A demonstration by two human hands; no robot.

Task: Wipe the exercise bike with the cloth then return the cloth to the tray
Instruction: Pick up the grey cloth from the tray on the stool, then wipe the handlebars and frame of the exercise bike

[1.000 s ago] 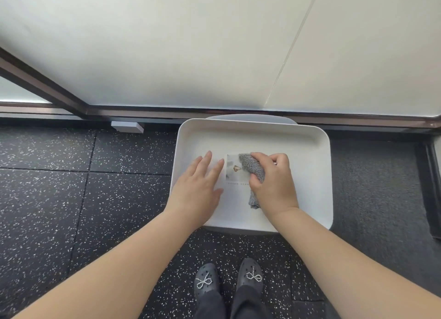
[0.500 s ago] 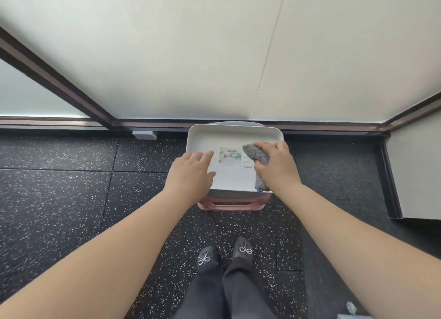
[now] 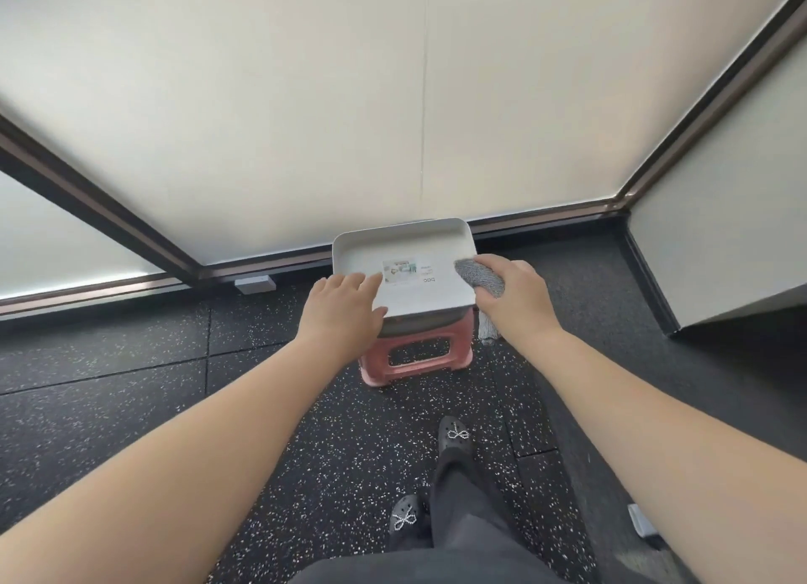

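Note:
A white tray (image 3: 395, 241) sits on a small pink stool (image 3: 417, 358) against the wall. A printed label lies on the tray's floor. My right hand (image 3: 517, 297) grips a grey cloth (image 3: 478, 278) at the tray's right edge; one end of the cloth hangs down beside the stool. My left hand (image 3: 343, 310) rests with straight fingers on the tray's near left edge. The exercise bike is out of view.
Dark speckled rubber floor tiles (image 3: 131, 409) lie all around. A pale wall with a dark baseboard (image 3: 546, 217) runs right behind the stool. A wall corner juts out at the right (image 3: 698, 243). My feet in black shoes (image 3: 454, 437) stand near the stool.
My head has risen and pulled back, so tray and stool look smaller. My right hand has lifted the cloth from the tray's middle to its right edge. My left hand stays on the tray.

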